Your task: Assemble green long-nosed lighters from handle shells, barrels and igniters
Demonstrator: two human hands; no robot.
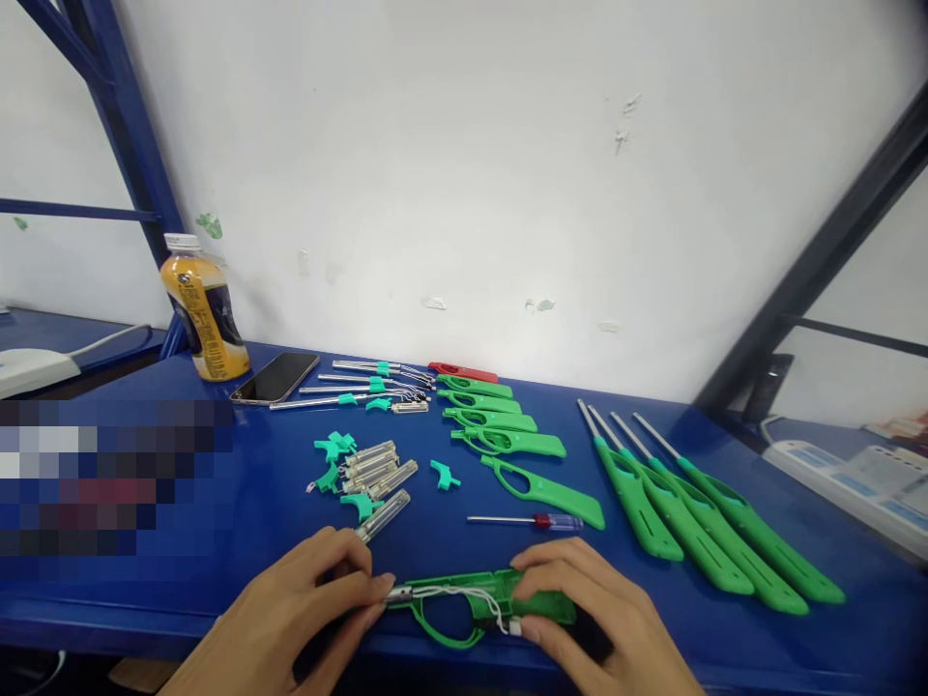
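At the table's front edge lies an open green lighter shell (446, 638) with a finger loop. My left hand (319, 599) pinches a metal lighter tube (401, 594) at the shell's left end. White wires (478, 592) run from the tube along the shell to a small black-and-white igniter piece (511, 627). My right hand (587, 609) is closed around the shell's handle end, its thumb at the igniter piece. Beyond them rest a screwdriver (558, 522) with a red and purple handle, clear fuel tanks (384, 514) and teal triggers (444, 476).
Several assembled green lighters (714, 522) lie at the right. Green half shells (547, 493) and one red shell (464, 371) sit mid-table. Metal tubes with wires (311, 401), a phone (276, 377) and a yellow drink bottle (207, 314) stand toward the back left, before a white wall.
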